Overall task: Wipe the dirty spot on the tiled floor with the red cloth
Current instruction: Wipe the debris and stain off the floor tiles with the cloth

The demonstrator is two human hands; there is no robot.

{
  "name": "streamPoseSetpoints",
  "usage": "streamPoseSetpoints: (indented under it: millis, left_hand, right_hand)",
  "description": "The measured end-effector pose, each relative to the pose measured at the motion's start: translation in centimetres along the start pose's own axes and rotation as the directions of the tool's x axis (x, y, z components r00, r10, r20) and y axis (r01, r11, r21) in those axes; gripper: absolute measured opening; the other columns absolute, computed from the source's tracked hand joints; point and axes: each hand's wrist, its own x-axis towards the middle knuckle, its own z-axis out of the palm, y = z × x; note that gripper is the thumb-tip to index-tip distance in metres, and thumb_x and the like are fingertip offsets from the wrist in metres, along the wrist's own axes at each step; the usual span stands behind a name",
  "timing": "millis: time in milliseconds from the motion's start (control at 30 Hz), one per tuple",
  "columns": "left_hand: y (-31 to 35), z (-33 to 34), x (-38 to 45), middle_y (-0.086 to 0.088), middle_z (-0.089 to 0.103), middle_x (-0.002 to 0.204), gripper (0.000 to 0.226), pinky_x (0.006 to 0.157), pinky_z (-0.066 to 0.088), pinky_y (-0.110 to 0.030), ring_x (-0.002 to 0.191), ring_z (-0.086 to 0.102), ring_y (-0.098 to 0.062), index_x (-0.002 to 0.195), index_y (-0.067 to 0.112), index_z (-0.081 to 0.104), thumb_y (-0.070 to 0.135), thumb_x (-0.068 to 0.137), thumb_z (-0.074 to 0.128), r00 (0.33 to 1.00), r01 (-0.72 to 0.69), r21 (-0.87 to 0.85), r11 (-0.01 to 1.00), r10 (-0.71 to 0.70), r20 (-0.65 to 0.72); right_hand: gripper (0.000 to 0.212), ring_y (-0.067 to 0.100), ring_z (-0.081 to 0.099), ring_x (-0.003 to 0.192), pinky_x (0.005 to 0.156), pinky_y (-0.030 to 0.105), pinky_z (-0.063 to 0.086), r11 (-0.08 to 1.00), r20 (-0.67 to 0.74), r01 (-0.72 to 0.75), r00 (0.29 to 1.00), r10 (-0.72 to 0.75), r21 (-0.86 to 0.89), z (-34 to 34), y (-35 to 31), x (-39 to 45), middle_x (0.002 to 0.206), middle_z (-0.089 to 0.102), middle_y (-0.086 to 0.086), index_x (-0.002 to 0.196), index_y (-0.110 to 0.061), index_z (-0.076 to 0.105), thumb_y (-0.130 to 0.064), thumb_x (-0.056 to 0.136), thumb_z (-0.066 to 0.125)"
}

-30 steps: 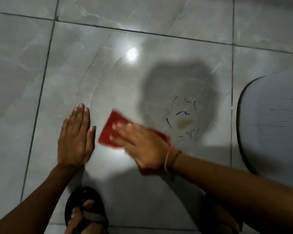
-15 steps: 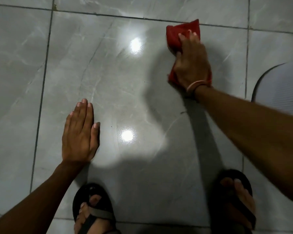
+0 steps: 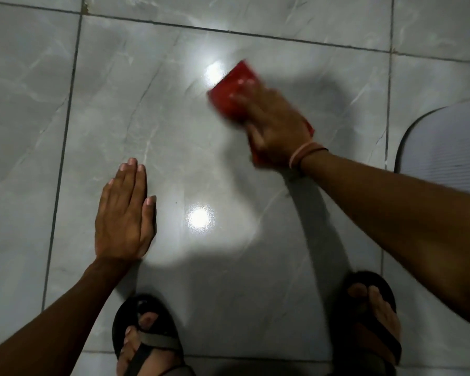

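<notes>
Both hands are down: your right hand (image 3: 276, 126) has pulled the pressed red cloth (image 3: 235, 90) back left across the tiled floor (image 3: 152, 109) where no dirty spot shows now, your left hand (image 3: 124, 213) flat, empty.

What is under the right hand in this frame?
The red cloth, pressed flat on the tiled floor by the right hand. Its far corner and near edge stick out. The tile beneath the cloth is covered, so any remaining dirt there cannot be seen.
</notes>
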Motion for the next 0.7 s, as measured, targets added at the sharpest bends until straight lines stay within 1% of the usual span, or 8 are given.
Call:
streamPoseSetpoints:
  millis: [100, 167, 300, 367, 467, 567, 633, 700]
  left_hand:
    - [0.2, 0.1, 0.1, -0.014, 0.025, 0.171, 0.060, 0.130, 0.018, -0.045, 0.160, 0.020, -0.026, 0.162, 0.003, 0.027, 0.027, 0.108, 0.032, 1.000, -0.008, -0.003, 1.000, 0.008, -0.005]
    - [0.1, 0.2, 0.1, -0.014, 0.025, 0.171, 0.060, 0.130, 0.016, -0.042, 0.160, 0.019, -0.025, 0.163, 0.004, 0.026, 0.029, 0.108, 0.030, 1.000, -0.020, -0.002, 1.000, 0.020, -0.019]
    - [-0.4, 0.5, 0.1, -0.010, 0.022, 0.172, 0.060, 0.130, 0.014, -0.041, 0.161, 0.017, -0.023, 0.164, 0.008, 0.022, 0.032, 0.109, 0.027, 0.999, -0.024, -0.011, 1.000, 0.024, -0.028]
    - [-0.5, 0.2, -0.1, -0.012, 0.024, 0.171, 0.060, 0.130, 0.016, -0.043, 0.160, 0.020, -0.025, 0.163, 0.006, 0.025, 0.031, 0.109, 0.028, 0.999, -0.009, -0.007, 1.000, 0.008, -0.031]
    - [0.0, 0.0, 0.0, -0.014, 0.026, 0.171, 0.060, 0.129, 0.019, -0.046, 0.160, 0.021, -0.026, 0.162, 0.003, 0.027, 0.028, 0.107, 0.031, 1.000, 0.020, -0.002, 1.000, -0.020, -0.012]
    - [0.1, 0.2, 0.0, -0.013, 0.025, 0.171, 0.060, 0.130, 0.018, -0.046, 0.160, 0.020, -0.026, 0.162, 0.004, 0.027, 0.029, 0.108, 0.031, 1.000, 0.005, -0.004, 1.000, -0.006, -0.005]
    - [0.0, 0.3, 0.1, -0.014, 0.026, 0.171, 0.060, 0.130, 0.016, -0.043, 0.160, 0.021, -0.026, 0.162, 0.004, 0.027, 0.029, 0.108, 0.030, 1.000, 0.000, 0.001, 1.000, 0.000, -0.013]
    - [0.1, 0.4, 0.0, -0.013, 0.026, 0.170, 0.059, 0.130, 0.014, -0.041, 0.160, 0.021, -0.025, 0.162, 0.005, 0.027, 0.030, 0.109, 0.029, 1.000, -0.002, -0.005, 1.000, 0.001, -0.030]
  right_hand:
    - [0.059, 0.035, 0.026, 0.159, 0.133, 0.051, 0.022, 0.928, -0.117, -0.371, 0.921, 0.372, 0.026, 1.1, -3.3, 0.7, 0.169, 0.029, 0.019, 0.159, -0.011, 0.035, -0.025, 0.103, 0.049]
    - [0.059, 0.038, 0.032, 0.156, 0.130, 0.053, 0.028, 0.971, -0.132, -0.241, 0.962, 0.240, 0.006, 2.5, -6.7, -2.9, 0.165, 0.035, 0.023, 0.156, -0.008, 0.040, -0.022, 0.100, 0.052]
    - [0.065, 0.031, 0.022, 0.161, 0.133, 0.047, 0.020, 0.979, 0.148, 0.203, 0.968, -0.201, 0.002, 3.3, -8.6, -15.5, 0.170, 0.029, 0.017, 0.160, -0.015, 0.033, -0.026, 0.098, 0.048]
    - [0.068, 0.028, 0.021, 0.161, 0.132, 0.047, 0.022, 0.980, 0.153, 0.197, 0.968, -0.196, 0.008, 2.0, -5.3, -19.1, 0.170, 0.030, 0.013, 0.160, -0.019, 0.033, -0.029, 0.094, 0.048]
    - [0.067, 0.033, 0.026, 0.159, 0.126, 0.059, 0.032, 0.974, 0.005, -0.228, 0.974, 0.228, -0.005, -0.3, 1.3, -19.0, 0.169, 0.031, 0.015, 0.160, -0.021, 0.034, -0.030, 0.094, 0.043]
    - [0.065, 0.039, 0.029, 0.156, 0.128, 0.057, 0.028, 0.756, -0.175, -0.652, 0.739, 0.650, 0.055, -1.8, 5.5, -13.8, 0.168, 0.030, 0.021, 0.160, -0.014, 0.031, -0.028, 0.097, 0.041]
    - [0.065, 0.039, 0.026, 0.157, 0.131, 0.055, 0.024, 0.644, -0.242, -0.761, 0.613, 0.752, 0.074, -1.3, 4.3, -10.3, 0.169, 0.027, 0.022, 0.161, -0.011, 0.029, -0.024, 0.099, 0.043]
    - [0.063, 0.039, 0.029, 0.157, 0.130, 0.054, 0.026, 0.693, -0.292, -0.719, 0.652, 0.700, 0.057, -0.1, 0.2, -8.9, 0.168, 0.030, 0.022, 0.160, -0.009, 0.030, -0.025, 0.100, 0.044]
